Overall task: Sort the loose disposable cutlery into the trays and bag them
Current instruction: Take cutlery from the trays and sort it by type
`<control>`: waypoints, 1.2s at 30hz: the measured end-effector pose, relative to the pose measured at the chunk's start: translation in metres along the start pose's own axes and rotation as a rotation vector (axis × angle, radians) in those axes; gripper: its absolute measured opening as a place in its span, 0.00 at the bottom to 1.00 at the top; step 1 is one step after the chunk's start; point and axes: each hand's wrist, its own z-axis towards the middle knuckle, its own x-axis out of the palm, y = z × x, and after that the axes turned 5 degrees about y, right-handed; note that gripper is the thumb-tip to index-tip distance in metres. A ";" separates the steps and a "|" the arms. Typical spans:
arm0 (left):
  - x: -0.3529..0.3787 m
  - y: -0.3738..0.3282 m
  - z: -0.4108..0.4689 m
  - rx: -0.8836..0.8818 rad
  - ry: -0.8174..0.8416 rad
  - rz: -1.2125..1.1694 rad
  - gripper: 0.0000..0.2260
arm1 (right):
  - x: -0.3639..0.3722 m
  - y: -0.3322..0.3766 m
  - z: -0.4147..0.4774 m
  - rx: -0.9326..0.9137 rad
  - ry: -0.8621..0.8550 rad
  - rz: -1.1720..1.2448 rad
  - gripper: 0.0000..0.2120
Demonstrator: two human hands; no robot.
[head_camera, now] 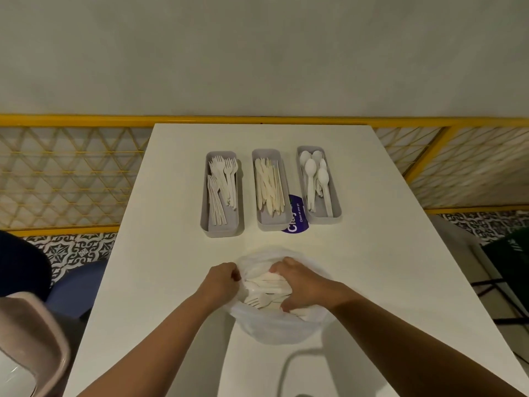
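Curled fingers of the left hand pinch the left rim of the plastic bag. The right hand grips loose cutlery inside it, near on the table. The fork tray, knife tray and spoon tray sit farther back.

place: eatery | cues: "Clean as you go" sticker, cutlery trays, table

Both bare forearms are stretching forward from the bottom edge, angling in toward each other. The left hand is sitting knuckles up in a loose fist, its fingertips pinching the rim of the bag. The right hand is lying palm down inside the bag's mouth, fingers and thumb gripping a bunch of cutlery
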 end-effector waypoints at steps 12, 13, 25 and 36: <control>-0.005 -0.012 -0.010 -0.117 0.105 -0.971 0.14 | 0.001 -0.004 -0.006 -0.016 0.060 0.140 0.21; -0.006 -0.012 -0.011 -0.107 0.114 -1.003 0.14 | 0.002 -0.004 -0.005 -0.001 0.085 0.142 0.22; -0.013 0.004 -0.012 -0.070 0.128 -0.973 0.15 | -0.001 -0.010 -0.012 -0.054 0.035 0.224 0.11; -0.016 -0.008 -0.014 -0.045 0.164 -0.570 0.12 | -0.044 0.013 -0.023 -0.202 -0.147 0.919 0.04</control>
